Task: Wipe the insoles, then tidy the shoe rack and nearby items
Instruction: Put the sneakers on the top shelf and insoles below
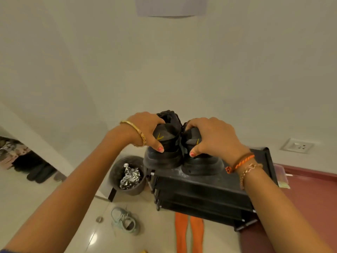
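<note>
Two black shoes stand side by side, heels toward me, on top of the black shoe rack (215,187). My left hand (145,130) grips the collar of the left shoe (164,154), thumb on its heel. My right hand (211,137) grips the collar of the right shoe (202,165) the same way. Two orange insoles (188,232) lie flat on the floor in front of the rack.
A grey bin (127,176) holding crumpled foil stands left of the rack. A pale blue sneaker (125,221) lies on the floor tiles. Dark shoes (40,172) sit at the far left by a doorway. A maroon surface (313,203) lies on the right, a wall socket (297,146) above it.
</note>
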